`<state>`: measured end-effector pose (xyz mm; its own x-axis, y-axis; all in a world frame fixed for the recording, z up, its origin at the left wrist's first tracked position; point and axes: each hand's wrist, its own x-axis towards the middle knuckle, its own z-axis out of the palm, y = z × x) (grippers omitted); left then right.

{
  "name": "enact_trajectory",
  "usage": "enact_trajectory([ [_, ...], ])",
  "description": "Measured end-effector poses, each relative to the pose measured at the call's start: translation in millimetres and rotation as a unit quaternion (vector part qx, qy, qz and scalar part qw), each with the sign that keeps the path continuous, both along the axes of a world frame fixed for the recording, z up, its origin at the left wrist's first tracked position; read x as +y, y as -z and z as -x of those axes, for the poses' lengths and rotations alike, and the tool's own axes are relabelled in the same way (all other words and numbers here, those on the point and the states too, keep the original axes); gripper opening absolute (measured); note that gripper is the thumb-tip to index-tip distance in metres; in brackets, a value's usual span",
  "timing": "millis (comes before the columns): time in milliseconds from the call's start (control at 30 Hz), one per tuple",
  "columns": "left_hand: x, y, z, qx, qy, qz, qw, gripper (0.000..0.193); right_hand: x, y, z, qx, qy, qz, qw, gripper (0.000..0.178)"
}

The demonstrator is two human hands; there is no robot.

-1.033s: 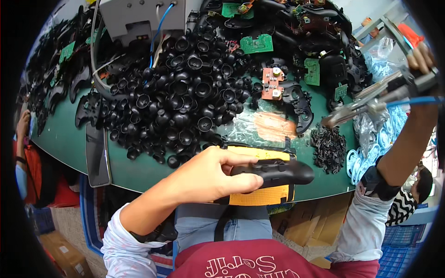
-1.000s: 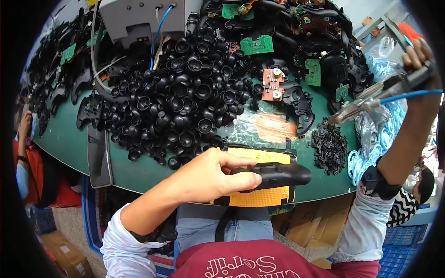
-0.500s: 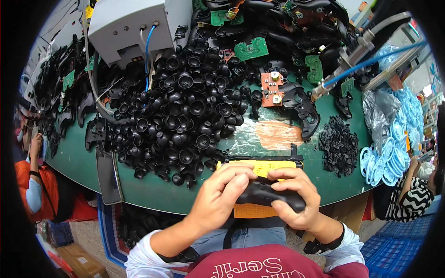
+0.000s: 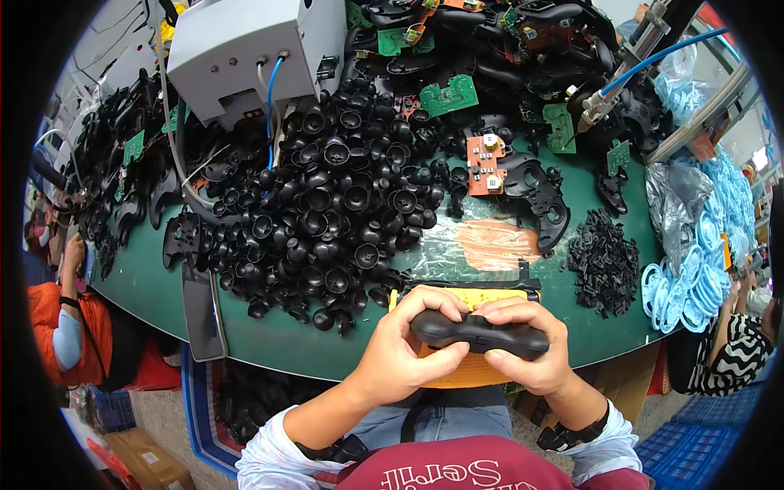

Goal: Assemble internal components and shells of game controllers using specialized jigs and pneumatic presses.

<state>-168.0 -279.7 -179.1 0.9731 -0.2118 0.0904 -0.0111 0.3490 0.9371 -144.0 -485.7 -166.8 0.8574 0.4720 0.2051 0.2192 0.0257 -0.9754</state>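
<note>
Both hands are on it: the left hand (image 4: pixel 395 351) clamps the left end of a black game controller (image 4: pixel 480 333), and the right hand (image 4: pixel 535 347) grips the right end, thumbs along the near side and fingers bent over the far side. The controller sits above a yellow pad (image 4: pixel 461 377) at the near edge of the green table (image 4: pixel 273 347). And look left, a big heap of black domed caps (image 4: pixel 327 216), a phone (image 4: pixel 202 314) lying just beside it! Over to the right, a pile of small black parts (image 4: pixel 603 261), then light blue rings (image 4: pixel 686 290). Farther off, an orange circuit board (image 4: pixel 485 167) touches a black shell (image 4: pixel 543 200).
</note>
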Motion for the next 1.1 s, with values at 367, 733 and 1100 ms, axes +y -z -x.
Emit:
enact_trajectory([
  [367,-6.3,-0.5,2.3,-0.034,-0.046,-0.036,0.998,0.031,5.8,3.3,5.8,0.006,0.047,-0.032,0.998,0.030],
  [733,-13.0,-3.5,1.2,-0.011,-0.080,-0.081,0.993,0.031,7.5,2.9,10.0,0.040,0.099,-0.025,0.994,0.027],
  [1100,94.6,-71.0,21.3,-0.163,0.115,-0.284,0.938,0.026,-3.7,-31.9,23.3,-0.168,-0.127,0.101,0.972,0.073],
])
